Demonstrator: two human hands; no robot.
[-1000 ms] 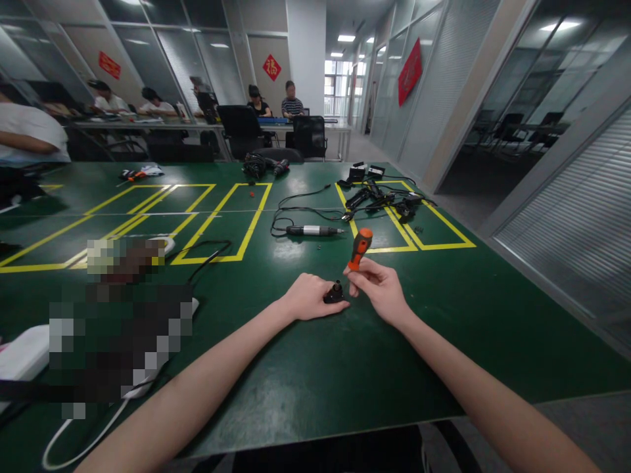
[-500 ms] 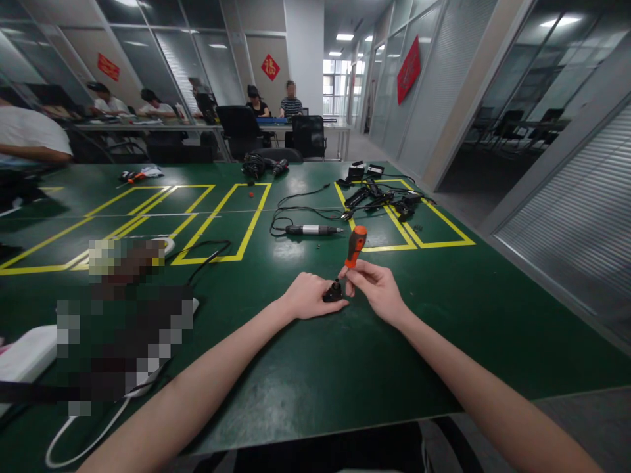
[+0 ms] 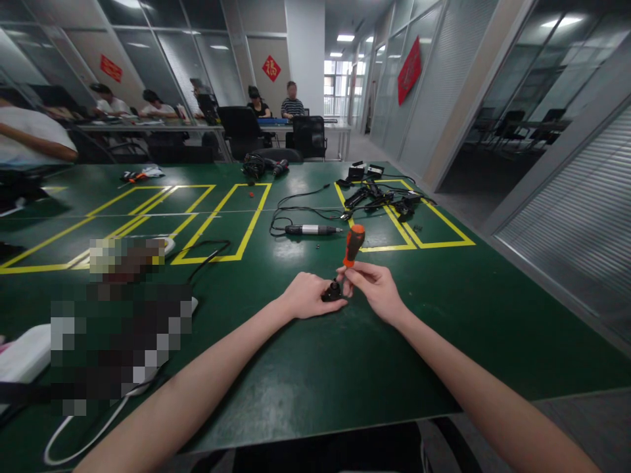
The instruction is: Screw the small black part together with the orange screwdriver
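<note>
partly hidden by the left hand (image 3: 308, 297), a small black part (image 3: 332, 292) sits low over the green table (image 3: 280, 394), just in front of the person. the left thumb and fingers are clamped on it from the side, so only its near face and short upright neck show; the fingertips behind it are out of sight, and whether its base touches the table is hard to tell. the right hand (image 3: 377, 289) has its thumb and fingers closed on the lower end of an orange-and-black screwdriver (image 3: 354, 244), handle up and leaning slightly right. those fingers cover much of its shaft, and whether the tip meets the part cannot be made out.

beyond the hands lies a corded pen-shaped tool (image 3: 311, 230), with tiny specks near it too small to name. farther right, black cables and parts (image 3: 377, 197) overlap in a heap across yellow tape (image 3: 446, 245), their separate shapes hard to pick out. at the left, blocky blurring hides most of a dark object (image 3: 123, 348), and a white object (image 3: 24, 355) is cut off by the frame edge. a person in a white top (image 3: 34, 135) is also cut off there.
</note>
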